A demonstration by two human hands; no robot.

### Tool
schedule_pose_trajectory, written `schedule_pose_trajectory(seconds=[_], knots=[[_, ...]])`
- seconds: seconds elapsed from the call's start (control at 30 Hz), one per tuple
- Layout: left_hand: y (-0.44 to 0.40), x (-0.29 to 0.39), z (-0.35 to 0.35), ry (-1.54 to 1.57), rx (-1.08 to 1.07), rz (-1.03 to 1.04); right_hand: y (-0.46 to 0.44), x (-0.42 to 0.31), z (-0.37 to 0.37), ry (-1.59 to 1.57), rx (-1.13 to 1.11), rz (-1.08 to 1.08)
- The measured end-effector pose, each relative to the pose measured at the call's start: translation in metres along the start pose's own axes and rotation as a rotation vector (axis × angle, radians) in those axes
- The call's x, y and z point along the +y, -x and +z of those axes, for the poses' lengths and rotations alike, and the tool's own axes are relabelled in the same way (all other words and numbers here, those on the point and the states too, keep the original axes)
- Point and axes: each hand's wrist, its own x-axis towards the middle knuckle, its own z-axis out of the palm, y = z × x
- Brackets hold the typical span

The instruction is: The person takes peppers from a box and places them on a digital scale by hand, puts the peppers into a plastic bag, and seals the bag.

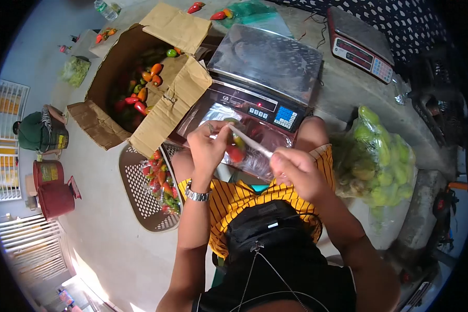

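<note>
My left hand, with a watch on its wrist, pinches one end of a whitish twisted strip of plastic bag. My right hand is closed around the other end, slightly blurred, and the strip is stretched between the two. Just below it, a few red and green peppers show through clear plastic, close to my left fingers. Whether that plastic belongs to the same bag I cannot tell. Behind my hands stands a digital scale with its display lit, and more clear plastic lies against its front.
An open cardboard box of peppers stands at the left, above a plastic basket holding bagged peppers. To the right is a bag of green vegetables. A second scale sits at the back right. Another person bends over at far left.
</note>
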Motion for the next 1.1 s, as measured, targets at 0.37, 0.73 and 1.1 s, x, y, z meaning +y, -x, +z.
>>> schedule_pose_trajectory(seconds=[0.37,0.73,1.1], knots=[[-0.026,0.022,0.002,0.354,0.071,-0.079,0.009,0.04,0.02,-0.528,-0.149,0.075],[0.012,0.048,-0.016,0.988,-0.467,0.009,-0.039,0.104,-0.015,-0.843,0.018,0.315],[0.0,-0.001,-0.017,0.458,-0.174,-0.232,-0.051,0.007,-0.032,-0.256,-0.016,-0.177]])
